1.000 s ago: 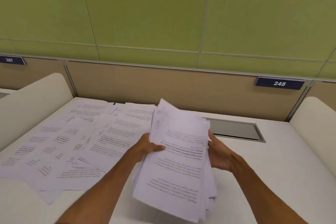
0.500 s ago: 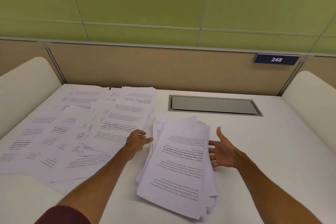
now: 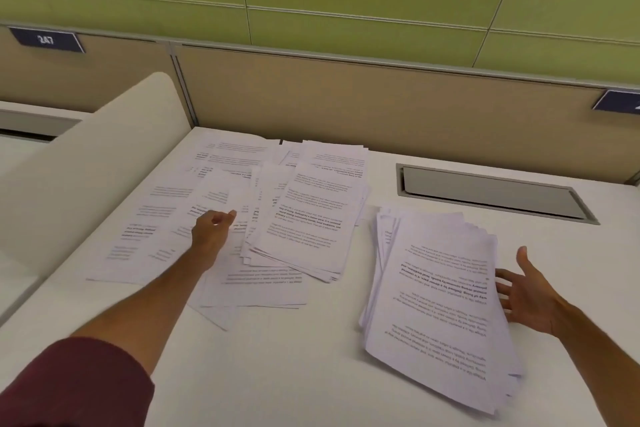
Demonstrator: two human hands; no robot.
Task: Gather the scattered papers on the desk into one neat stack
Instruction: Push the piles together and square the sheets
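**Abt half done: one pile made, L-side spread to go**

Nearest, on the R of the counter (image 3: 294,378), the stack (image 3: 440,305) lies flat. It's thick but rough: edges fanned, and the whole thing skewed to the counter's front edge. Squaring up isn't done yet. The right hand (image 3: 528,298) sits at the stack's R edge, grip wide, fingers spread, holding nothing. The fingertips touch the paper or are just beside it; can't tell which.

Farther back on the L, the loose sheets (image 3: 162,215) overlap in a broad spread. A thicker clump (image 3: 308,218) lies on the spread's R side, apart from the stack. The left hand (image 3: 211,230) reaches over the middle of the spread, fingers bent toward the paper. It's blurred, so can't tell if the grip has a sheet or nothing.

Farthest, the hatch (image 3: 485,194) behind the stack has no paper on it.

My read: approx half the paper is piled. What's left is to collect the spread and clump, add them to the stack, then tap the edges even.
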